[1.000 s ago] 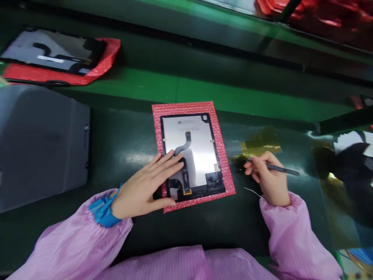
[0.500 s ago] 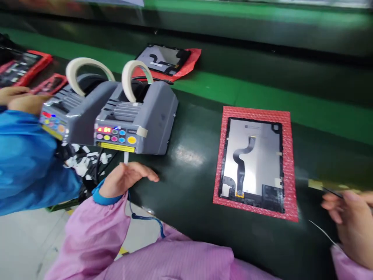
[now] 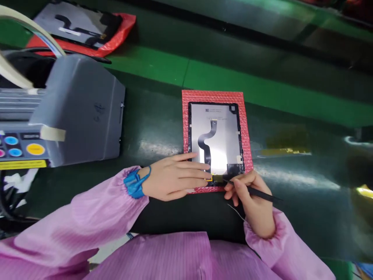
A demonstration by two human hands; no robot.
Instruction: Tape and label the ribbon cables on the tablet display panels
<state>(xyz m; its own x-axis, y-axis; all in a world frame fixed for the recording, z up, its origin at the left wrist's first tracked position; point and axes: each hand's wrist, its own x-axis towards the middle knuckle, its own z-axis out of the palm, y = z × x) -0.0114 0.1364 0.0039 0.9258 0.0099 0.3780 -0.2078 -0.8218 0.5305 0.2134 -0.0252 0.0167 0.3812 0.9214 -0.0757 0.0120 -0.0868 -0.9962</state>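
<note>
A panel (image 3: 217, 136) is lying on a red mat (image 3: 247, 128) on the dark green bench (image 3: 291, 202). The left hand (image 3: 175, 177) is lying flat and loose on its near edge. The right hand (image 3: 250, 196) is gripping a black pen (image 3: 256, 191), tip touching the panel. A grey machine (image 3: 78, 109) is sitting far left

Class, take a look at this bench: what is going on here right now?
A person in a pink smock works on a tablet panel lying on a red bubble-wrap sheet. The left hand rests flat on the panel's near edge, fingers by the black flex cable. The right hand holds thin black tweezers, tip at the cable's yellowish end. A grey tape dispenser stands to the left.
</note>
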